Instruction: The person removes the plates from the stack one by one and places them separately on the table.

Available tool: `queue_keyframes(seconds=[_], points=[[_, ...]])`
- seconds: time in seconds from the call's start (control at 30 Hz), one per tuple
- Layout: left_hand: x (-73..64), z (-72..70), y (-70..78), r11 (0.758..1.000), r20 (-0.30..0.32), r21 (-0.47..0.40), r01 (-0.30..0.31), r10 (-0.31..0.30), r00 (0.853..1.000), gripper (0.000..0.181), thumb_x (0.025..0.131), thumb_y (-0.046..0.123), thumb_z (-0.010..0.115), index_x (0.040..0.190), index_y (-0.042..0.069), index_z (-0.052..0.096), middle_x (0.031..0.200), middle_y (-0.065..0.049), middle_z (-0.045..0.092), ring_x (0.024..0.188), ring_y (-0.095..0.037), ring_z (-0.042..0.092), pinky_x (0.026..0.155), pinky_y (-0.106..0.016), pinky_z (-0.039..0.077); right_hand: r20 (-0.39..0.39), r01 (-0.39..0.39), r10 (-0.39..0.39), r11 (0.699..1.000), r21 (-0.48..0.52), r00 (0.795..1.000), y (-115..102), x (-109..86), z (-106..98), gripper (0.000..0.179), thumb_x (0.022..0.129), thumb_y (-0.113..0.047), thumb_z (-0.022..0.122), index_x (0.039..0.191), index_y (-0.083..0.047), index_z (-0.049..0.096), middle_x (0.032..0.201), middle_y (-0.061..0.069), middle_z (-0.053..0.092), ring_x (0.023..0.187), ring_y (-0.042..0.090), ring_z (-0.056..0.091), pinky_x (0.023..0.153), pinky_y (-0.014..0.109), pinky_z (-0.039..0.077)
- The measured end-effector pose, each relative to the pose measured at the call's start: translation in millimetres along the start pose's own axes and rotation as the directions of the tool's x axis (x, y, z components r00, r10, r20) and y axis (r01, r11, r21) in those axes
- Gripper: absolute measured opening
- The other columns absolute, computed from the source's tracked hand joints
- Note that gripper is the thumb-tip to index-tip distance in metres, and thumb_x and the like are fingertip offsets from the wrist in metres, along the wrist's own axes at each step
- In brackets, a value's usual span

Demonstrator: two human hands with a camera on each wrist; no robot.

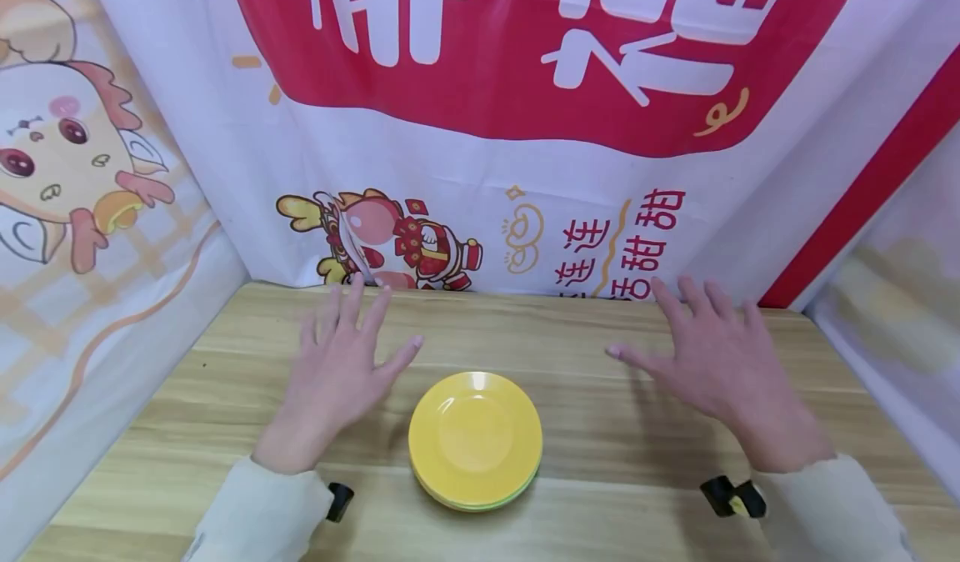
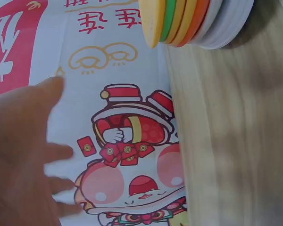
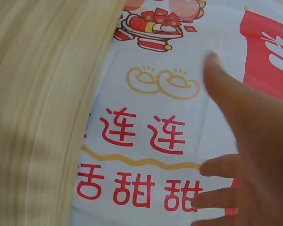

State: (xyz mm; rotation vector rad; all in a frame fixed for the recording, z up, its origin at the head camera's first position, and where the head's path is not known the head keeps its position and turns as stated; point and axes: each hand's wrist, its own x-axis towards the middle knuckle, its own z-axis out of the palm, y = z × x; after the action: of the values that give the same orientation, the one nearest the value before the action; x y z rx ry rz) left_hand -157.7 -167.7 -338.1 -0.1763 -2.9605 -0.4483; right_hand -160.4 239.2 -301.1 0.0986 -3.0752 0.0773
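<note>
The fingers of my left hand are straight and spread wide, the thumb angled out to the right, the fingertips slightly blurred. The fingers of my right hand are likewise wide, its thumb pointing left, towards the other hand. Both hands are palm down in the head view, with the fingers directed away from me and a shadow below the right one. At each wrist is the cuff of a pale sleeve, the left sleeve and the right sleeve, and beside each cuff shows a small black device, one at the left and one at the right.

Between my hands, nearer the left and apart from both, a stack of plates stands on the wooden table. The uppermost plate is yellow and faces up; in the left wrist view the rims below it appear green, yellow, orange and pale.

Along the table's far edge hangs a white cloth bearing a red panel with large white characters, a cartoon figure in red, a gold line drawing and smaller red characters. To my left, a second cloth carries another cartoon; to my right, a red band runs down to the table.
</note>
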Motion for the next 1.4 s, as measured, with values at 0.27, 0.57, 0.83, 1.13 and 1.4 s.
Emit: queue_keyframes(seconds=[0.27,0.57,0.83,1.13,1.4], points=[[-16.6,19.0,-3.7,0.879,0.045,-0.473,0.059,-0.042,0.998,0.074,0.109,0.066,0.046,0.163,0.015,0.046,0.174,-0.014,0.037,0.159,-0.044,0.037,0.126,-0.068,0.036,-0.238,0.005,0.083,0.938,0.347,0.968,-24,-10.2,5,0.068,0.097,-0.073,0.062,0.122,-0.011,0.072,0.113,0.014,0.076,0.102,0.033,0.07,0.075,0.047,0.062],[-35.4,50.2,-21.2,0.613,0.301,-0.744,0.265,-0.045,0.952,0.07,0.1,0.053,0.072,0.159,0.02,0.051,0.169,-0.008,0.047,0.155,-0.041,0.046,0.127,-0.061,0.039,-0.062,0.0,0.066,0.678,0.735,0.996,-62,-17.4,48,0.029,0.101,-0.042,0.076,0.107,-0.014,0.076,0.089,0.002,0.075,0.08,0.017,0.067,0.061,0.024,0.054],[-46.5,61.6,-36.9,0.449,0.379,-0.861,0.241,0.249,0.891,0.102,0.086,0.016,0.091,0.169,0.016,0.032,0.176,-0.012,0.034,0.16,-0.041,0.036,0.132,-0.058,0.027,0.127,-0.151,0.086,0.42,0.895,0.988,-87,-23.4,87,0.023,0.096,-0.027,0.082,0.106,-0.008,0.074,0.079,0.008,0.067,0.065,0.02,0.064,0.052,0.025,0.054],[-46.7,77.9,-49.4,0.397,0.326,-0.904,0.159,0.399,0.857,0.094,0.085,0.009,0.091,0.165,0.009,0.04,0.173,-0.012,0.041,0.159,-0.04,0.038,0.126,-0.023,0.039,0.274,-0.271,0.03,0.295,0.916,0.961,-98,-28.8,116,0.038,0.089,-0.025,0.089,0.114,-0.005,0.069,0.081,0.004,0.066,0.062,0.017,0.06,0.051,0.025,0.051],[-45.7,80.3,-51.4,0.407,0.356,-0.894,0.187,0.39,0.849,0.096,0.082,0.009,0.092,0.164,0.012,0.042,0.172,-0.01,0.042,0.16,-0.04,0.036,0.119,-0.011,0.037,0.301,-0.288,0.0,0.292,0.912,0.954,-97,-32.0,118,0.043,0.087,-0.022,0.091,0.117,-0.004,0.066,0.084,0.005,0.064,0.065,0.018,0.061,0.053,0.027,0.053]])
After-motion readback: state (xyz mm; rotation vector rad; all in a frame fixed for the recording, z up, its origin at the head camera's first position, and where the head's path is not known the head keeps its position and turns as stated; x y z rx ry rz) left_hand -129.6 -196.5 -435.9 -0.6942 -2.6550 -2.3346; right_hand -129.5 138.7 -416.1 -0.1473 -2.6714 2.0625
